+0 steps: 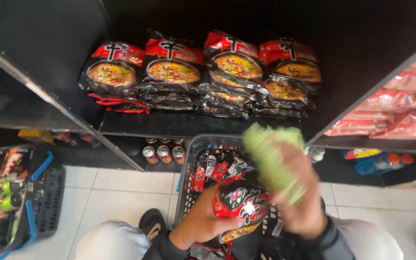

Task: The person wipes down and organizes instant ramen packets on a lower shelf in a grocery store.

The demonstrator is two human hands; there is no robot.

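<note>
Your left hand clamps the noodle pack steady over the basket while your right hand grips a green cloth against it.

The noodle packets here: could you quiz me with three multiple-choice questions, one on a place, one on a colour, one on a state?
1. Where do the stacked noodle packets lie?
A. on the dark shelf
B. on the floor
C. in the far-left basket

2. What colour is the cloth in the right hand?
A. blue
B. green
C. white

3. The left hand is
A. empty
B. gripping a noodle packet
C. resting on the shelf

Answers: 1 A, they lie in rows on the shelf. 2 B, it looks pale green, though blurred. 3 B, its fingers close on the packet above the basket.
</note>
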